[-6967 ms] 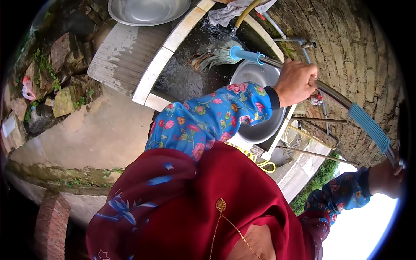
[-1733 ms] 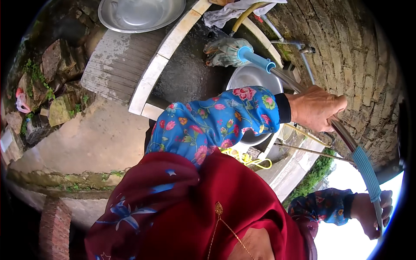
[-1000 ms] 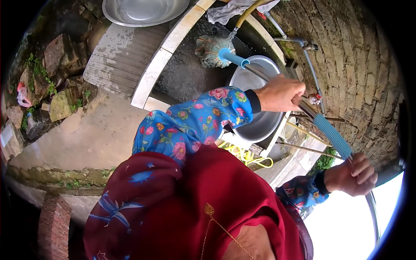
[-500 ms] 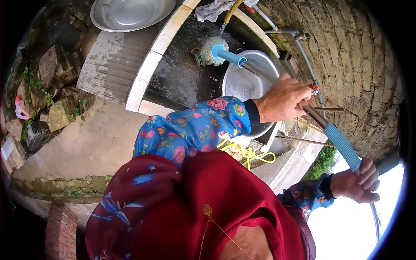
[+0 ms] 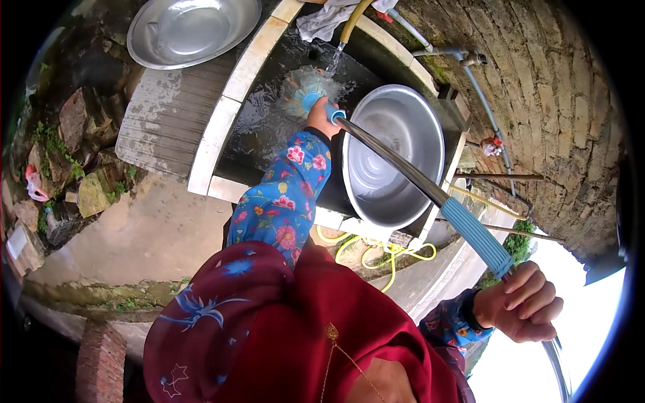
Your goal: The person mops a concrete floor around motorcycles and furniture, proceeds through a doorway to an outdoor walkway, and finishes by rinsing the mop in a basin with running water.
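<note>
A mop with a steel pole (image 5: 396,163) slants across the sink. Its wet, frayed mop head (image 5: 295,91) sits in the water beside the stream from a yellow hose (image 5: 353,23). My left hand (image 5: 322,119) is wrapped round the blue plastic collar just above the mop head. Farther back, below the ribbed blue grip (image 5: 476,235), my right hand (image 5: 523,303) is closed round the handle's end. A thinner length of rod (image 5: 557,366) shows beyond that hand. Between my hands the pole crosses over a metal basin (image 5: 396,138), which stands in the sink's right part.
The sink's pale tiled rim (image 5: 218,124) curves round the work. Another metal basin (image 5: 195,30) rests beside a ribbed washing slab (image 5: 164,111). A brick wall (image 5: 551,101) with a grey pipe (image 5: 484,107) runs along the right. A yellow hose coil (image 5: 386,254) lies below the sink.
My left hand has gone from the middle of the steel pole to the collar by the mop head. The mop head has shifted slightly left; my right hand has come left and nearer.
</note>
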Action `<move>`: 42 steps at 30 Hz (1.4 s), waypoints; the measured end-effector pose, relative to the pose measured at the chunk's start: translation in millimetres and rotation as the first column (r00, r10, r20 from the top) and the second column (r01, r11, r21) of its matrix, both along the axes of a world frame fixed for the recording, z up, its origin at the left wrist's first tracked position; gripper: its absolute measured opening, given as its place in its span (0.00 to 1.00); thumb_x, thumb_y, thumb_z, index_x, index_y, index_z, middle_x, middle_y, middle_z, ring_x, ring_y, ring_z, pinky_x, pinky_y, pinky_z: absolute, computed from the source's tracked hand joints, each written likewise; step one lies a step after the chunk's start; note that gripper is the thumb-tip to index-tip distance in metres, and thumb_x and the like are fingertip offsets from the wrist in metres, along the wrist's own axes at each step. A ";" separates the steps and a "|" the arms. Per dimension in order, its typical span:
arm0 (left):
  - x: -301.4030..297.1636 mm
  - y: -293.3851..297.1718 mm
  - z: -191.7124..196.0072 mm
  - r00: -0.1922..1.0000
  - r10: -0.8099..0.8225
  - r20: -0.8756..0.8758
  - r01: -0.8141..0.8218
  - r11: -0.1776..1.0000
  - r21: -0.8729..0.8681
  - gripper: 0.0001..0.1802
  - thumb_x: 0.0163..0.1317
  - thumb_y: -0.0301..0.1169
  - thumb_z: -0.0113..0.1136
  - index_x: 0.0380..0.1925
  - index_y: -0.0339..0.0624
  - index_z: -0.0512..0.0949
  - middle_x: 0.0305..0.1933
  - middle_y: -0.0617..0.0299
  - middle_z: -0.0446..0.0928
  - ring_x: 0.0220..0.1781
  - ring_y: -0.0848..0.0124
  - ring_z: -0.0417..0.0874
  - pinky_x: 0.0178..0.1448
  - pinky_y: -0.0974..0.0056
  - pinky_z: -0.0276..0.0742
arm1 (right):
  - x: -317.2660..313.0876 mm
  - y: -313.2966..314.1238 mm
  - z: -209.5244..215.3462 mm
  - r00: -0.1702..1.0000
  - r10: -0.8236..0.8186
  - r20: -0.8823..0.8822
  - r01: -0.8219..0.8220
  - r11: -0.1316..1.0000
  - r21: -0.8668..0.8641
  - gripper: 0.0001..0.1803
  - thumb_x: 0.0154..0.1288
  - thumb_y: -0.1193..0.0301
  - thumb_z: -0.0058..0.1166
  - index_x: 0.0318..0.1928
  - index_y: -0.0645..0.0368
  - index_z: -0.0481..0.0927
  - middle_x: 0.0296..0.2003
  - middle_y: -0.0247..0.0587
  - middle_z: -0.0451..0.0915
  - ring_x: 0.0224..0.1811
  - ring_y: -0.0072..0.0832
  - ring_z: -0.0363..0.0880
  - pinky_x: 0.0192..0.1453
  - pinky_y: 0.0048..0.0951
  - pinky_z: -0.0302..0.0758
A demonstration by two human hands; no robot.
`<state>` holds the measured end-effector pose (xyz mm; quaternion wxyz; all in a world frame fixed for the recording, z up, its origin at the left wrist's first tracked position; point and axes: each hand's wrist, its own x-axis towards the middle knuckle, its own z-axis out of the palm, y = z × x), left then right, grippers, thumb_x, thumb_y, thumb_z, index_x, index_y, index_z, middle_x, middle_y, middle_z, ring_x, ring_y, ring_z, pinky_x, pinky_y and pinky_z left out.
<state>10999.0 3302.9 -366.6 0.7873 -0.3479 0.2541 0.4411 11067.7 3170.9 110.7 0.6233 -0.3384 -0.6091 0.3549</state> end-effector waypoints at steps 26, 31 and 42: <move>22.5 -24.3 270.5 0.990 -0.140 -0.014 0.141 0.983 0.117 0.07 0.60 0.36 0.49 0.34 0.47 0.67 0.29 0.62 0.71 0.31 0.68 0.74 0.29 0.59 0.72 | 4.0 -16.8 32.9 0.961 -0.276 0.004 0.264 0.925 0.274 0.26 0.64 0.50 0.42 0.14 0.47 0.54 0.12 0.25 0.53 0.14 0.19 0.52 0.27 0.26 0.52; 38.6 16.2 213.7 0.986 -0.144 -0.081 0.164 0.913 0.374 0.16 0.56 0.38 0.51 0.40 0.42 0.64 0.32 0.56 0.70 0.30 0.63 0.74 0.28 0.57 0.73 | 5.8 -25.1 -16.1 0.884 -0.467 0.039 0.455 0.875 0.162 0.23 0.67 0.52 0.37 0.18 0.51 0.59 0.15 0.29 0.53 0.21 0.28 0.62 0.36 0.36 0.63; 47.7 62.2 181.7 0.883 -0.315 -0.347 0.339 0.941 0.008 0.23 0.60 0.49 0.34 0.46 0.45 0.64 0.42 0.52 0.70 0.35 0.57 0.73 0.30 0.53 0.68 | 25.6 0.0 -31.8 0.910 -0.281 0.306 0.292 0.956 0.012 0.10 0.66 0.61 0.40 0.37 0.54 0.66 0.25 0.38 0.63 0.39 0.41 0.72 0.55 0.51 0.65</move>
